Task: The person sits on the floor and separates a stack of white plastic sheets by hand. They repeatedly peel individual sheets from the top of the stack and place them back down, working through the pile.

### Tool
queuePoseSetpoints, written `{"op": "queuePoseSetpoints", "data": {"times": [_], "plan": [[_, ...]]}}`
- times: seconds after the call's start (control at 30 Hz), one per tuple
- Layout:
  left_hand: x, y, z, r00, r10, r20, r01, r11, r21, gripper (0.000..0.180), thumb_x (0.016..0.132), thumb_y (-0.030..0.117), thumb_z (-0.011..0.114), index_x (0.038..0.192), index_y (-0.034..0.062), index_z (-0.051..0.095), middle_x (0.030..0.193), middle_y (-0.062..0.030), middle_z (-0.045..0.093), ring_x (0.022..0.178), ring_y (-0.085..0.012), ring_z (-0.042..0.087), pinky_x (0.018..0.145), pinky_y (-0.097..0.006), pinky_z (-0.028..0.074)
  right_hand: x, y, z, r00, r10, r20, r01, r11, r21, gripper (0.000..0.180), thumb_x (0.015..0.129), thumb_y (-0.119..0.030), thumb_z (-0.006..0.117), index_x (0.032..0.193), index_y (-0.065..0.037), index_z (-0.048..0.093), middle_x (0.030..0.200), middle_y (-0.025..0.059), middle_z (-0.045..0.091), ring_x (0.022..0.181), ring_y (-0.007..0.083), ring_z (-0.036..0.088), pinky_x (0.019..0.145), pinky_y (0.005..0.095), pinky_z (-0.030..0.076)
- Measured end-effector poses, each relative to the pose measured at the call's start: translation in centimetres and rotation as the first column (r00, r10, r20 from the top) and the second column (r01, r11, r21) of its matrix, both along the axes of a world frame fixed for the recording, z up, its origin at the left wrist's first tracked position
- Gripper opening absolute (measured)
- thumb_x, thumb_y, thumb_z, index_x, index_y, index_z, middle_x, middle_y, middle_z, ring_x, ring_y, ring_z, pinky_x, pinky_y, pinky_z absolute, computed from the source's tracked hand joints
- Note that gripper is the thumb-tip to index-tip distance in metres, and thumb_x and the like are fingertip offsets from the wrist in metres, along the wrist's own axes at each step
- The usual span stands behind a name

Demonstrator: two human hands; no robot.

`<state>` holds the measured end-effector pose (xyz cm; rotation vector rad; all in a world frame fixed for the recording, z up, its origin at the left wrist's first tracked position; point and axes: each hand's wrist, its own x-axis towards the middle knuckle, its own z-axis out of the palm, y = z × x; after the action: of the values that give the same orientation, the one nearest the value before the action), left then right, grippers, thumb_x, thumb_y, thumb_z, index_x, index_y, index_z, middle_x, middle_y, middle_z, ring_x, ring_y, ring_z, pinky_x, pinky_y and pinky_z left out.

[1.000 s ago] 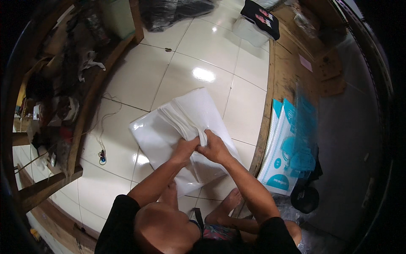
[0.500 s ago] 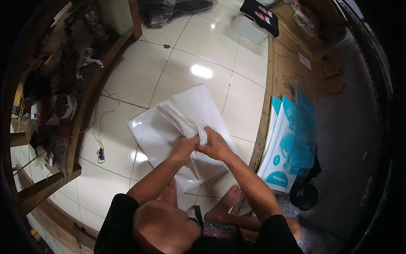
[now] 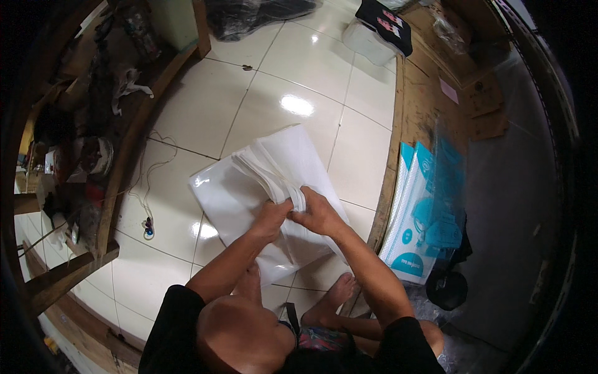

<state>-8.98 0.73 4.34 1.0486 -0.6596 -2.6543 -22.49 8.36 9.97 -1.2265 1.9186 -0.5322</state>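
Beyond a person's bare feet [image 3: 339,292], the left hand [image 3: 272,219] and right hand [image 3: 317,213] work side by side, their grip closed on layered folds of white sheeting [image 3: 258,181] lying on the tiled floor [image 3: 187,103]; farther back, black printed cloth [image 3: 386,30] tops a pale container [image 3: 363,45].

Sheet stack [image 3: 299,146]: on floor [image 3: 193,109], between shelf unit [image 3: 132,140] at left and bench [image 3: 414,93] at right. Corded trinket [image 3: 148,229]: on floor, left of sheet stack, near shelf unit. Plastic bundle [image 3: 255,17]: far edge of floor. Packages [image 3: 408,234]: on bench, near left edge. Tub [image 3: 363,45]: beside bench's far left corner; garment [image 3: 383,28] on top.
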Motion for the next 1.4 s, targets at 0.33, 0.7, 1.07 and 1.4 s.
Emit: {"op": "queuePoseSetpoints", "data": {"times": [0.33,0.7,1.07,1.4], "plan": [[1.3,-0.3,-0.2,0.996,0.045,0.076,-0.048,0.998,0.034,0.049,0.085,0.009,0.066,0.125,-0.0103,0.043,0.115,-0.0173,0.057,0.100,-0.0270,0.061,0.087,-0.038,0.054,-5.6,2.1,1.0,0.922,-0.255,0.290,0.258,0.966,0.029,0.030,0.084,-0.004,0.054,0.114,0.002,0.056,0.091,0.0065,0.062,0.082,0.0143,0.059,0.078,0.0285,0.049],[1.6,-0.8,-0.3,0.990,0.019,-0.140,0.000,0.991,0.135,0.045,0.090,0.013,0.058,0.123,-0.0122,0.042,0.114,-0.0210,0.056,0.102,-0.0312,0.061,0.090,-0.042,0.053,-2.6,0.7,0.1,0.980,-0.179,0.084,0.177,0.984,0.035,0.044,0.082,-0.013,0.063,0.121,0.004,0.053,0.102,0.0225,0.063,0.094,0.0294,0.063,0.086,0.0337,0.048],[-1.1,-0.1,2.4,0.978,-0.026,0.207,0.059,0.986,-0.153,0.032,0.091,0.010,0.055,0.117,-0.0085,0.053,0.109,-0.0174,0.061,0.095,-0.0266,0.064,0.087,-0.038,0.053,-0.3,0.1,0.0,1.000,-0.016,-0.012,0.017,0.999,0.042,0.057,0.076,-0.023,0.076,0.122,0.001,0.052,0.100,0.0188,0.063,0.095,0.0299,0.060,0.086,0.0347,0.047],[1.4,-0.8,0.4,0.999,-0.033,-0.039,0.035,0.999,0.037,0.038,0.090,0.009,0.057,0.122,-0.0089,0.047,0.109,-0.0172,0.060,0.100,-0.0283,0.063,0.087,-0.040,0.054,-5.1,0.9,1.9,0.874,-0.320,0.365,0.314,0.946,0.077,0.052,0.080,-0.022,0.071,0.122,0.003,0.052,0.103,0.0164,0.064,0.091,0.0228,0.062,0.084,0.0318,0.049]]}}
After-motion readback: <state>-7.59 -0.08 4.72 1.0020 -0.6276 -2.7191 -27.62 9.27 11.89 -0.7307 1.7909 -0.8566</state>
